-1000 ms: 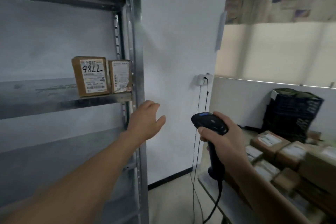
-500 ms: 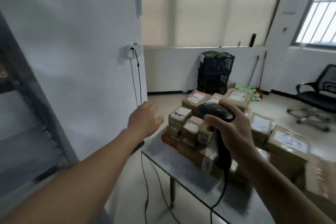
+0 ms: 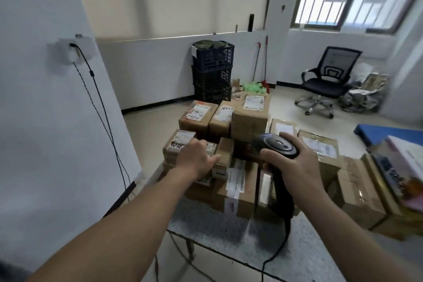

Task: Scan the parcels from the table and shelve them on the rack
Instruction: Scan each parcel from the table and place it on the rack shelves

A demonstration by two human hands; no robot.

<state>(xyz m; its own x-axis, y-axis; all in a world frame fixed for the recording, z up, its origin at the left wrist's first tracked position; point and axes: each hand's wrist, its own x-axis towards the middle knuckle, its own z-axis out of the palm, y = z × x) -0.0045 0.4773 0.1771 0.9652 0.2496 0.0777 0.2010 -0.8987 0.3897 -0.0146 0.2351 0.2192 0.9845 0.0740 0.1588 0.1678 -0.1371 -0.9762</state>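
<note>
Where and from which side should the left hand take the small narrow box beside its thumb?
Probably across its narrow width, the left hand coming from above and the left. The small box lies atop the pile with its top free; taller parcels stand close behind, and the right hand with the scanner crowds its right.

You faced matt brown cardboard parcels (image 3: 249,121) with white paper labels (image 3: 253,102), on a dull, speckled metal table (image 3: 217,229); your barcode scanner (image 3: 277,145) was smooth black plastic.
</note>
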